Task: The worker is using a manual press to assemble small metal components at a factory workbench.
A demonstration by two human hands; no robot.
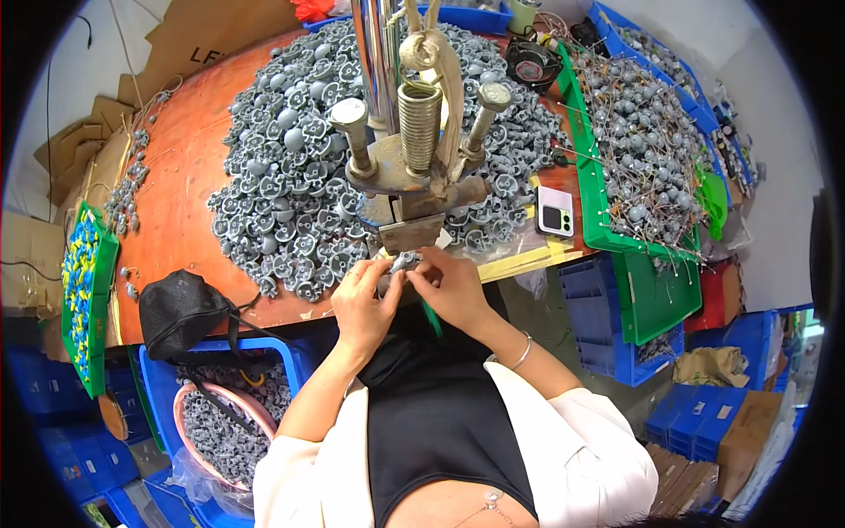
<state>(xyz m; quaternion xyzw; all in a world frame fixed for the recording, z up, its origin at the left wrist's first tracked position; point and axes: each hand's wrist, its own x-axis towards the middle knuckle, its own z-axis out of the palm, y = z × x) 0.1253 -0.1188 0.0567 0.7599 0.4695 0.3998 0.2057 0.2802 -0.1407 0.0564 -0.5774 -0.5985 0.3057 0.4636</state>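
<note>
My left hand [363, 299] and my right hand [451, 283] meet at the near edge of the round orange table [180, 189]. Together they pinch a small grey plastic part [405, 261] between the fingertips, just under the base of a metal hand press [414, 158]. The press has a coil spring, two bolts and a cord tied round its column. A big heap of the same grey plastic parts [290, 167] lies on the table behind and to the left of the press.
A green tray [598, 220] of grey parts with wire leads sits at right, a phone [554, 211] beside it. A black bag [180, 308] hangs over a blue crate with a pink basin [189, 400] of grey parts. Blue crates stand around; a green tray [84, 290] of coloured bits sits left.
</note>
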